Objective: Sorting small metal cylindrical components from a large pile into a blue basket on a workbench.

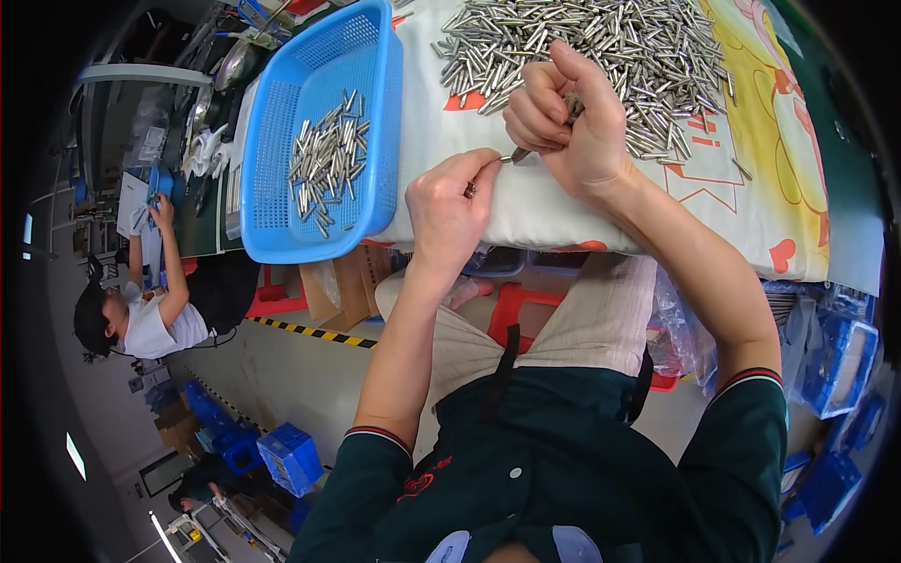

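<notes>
My left hand [449,205] is closed in a pinch near the front of the cloth-covered table. A small silvery metal pin [505,159] sticks out from its fingertips, and another bit of metal shows in the curled palm. My right hand [580,117] is wrapped round a slim tool with a dark pointed tip [521,155]. That tip meets or nearly meets the pin; the fingers hide most of the handle. Just beyond my right hand lies a broad heap of loose metal pins [648,66]. Left of my hands, a blue plastic basket [387,141] holds a smaller pile of pins [328,155].
A white and yellow printed cloth [432,94] covers the tabletop. Below its edge are a cardboard box [352,291] and a red stool [516,310]. A co-worker [160,310] works at a bench on the left. Blue crates [835,366] stand at the right.
</notes>
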A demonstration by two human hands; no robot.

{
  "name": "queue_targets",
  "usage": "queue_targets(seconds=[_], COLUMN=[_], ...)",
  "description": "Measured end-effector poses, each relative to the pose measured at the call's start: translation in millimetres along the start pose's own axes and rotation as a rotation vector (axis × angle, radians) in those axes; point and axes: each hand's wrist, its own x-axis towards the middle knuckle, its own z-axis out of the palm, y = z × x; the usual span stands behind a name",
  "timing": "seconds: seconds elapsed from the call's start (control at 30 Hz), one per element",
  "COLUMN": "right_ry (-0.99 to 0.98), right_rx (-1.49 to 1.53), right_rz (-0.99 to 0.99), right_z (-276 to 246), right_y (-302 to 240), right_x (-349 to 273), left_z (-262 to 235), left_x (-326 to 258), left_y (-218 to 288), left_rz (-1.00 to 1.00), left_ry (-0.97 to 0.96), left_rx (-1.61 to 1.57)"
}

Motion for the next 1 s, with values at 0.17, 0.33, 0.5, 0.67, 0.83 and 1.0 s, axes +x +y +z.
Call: queue_targets(seconds=[0.17,0.33,0.5,0.67,0.83,1.0], right_ry=[-0.018,0.01,-0.007,-0.038,-0.034,-0.004], right_rx=[0.002,-0.027,-0.083,-0.167,-0.288,-0.301], right_rz=[-0.024,-0.007,-0.008,-0.038,-0.089,-0.069], right_z=[-1,4,6,7,11,11], right_y=[1,0,1,6,10,8], right_x=[1,0,0,-1,-1,0], left_z=[-1,-1,-1,-3,-5,-3], left_x=[0,1,2,3,2,1], left_y=[0,0,-3,-3,-4,-5], left_rz=[-0.004,-0.002,0.027,0.019,0.039,0.031], left_ry=[0.0,-0.002,-0.017,-0.043,-0.054,-0.056], left_rx=[0.002,-0.008,-0.016,-0.041,-0.02,-0.03])
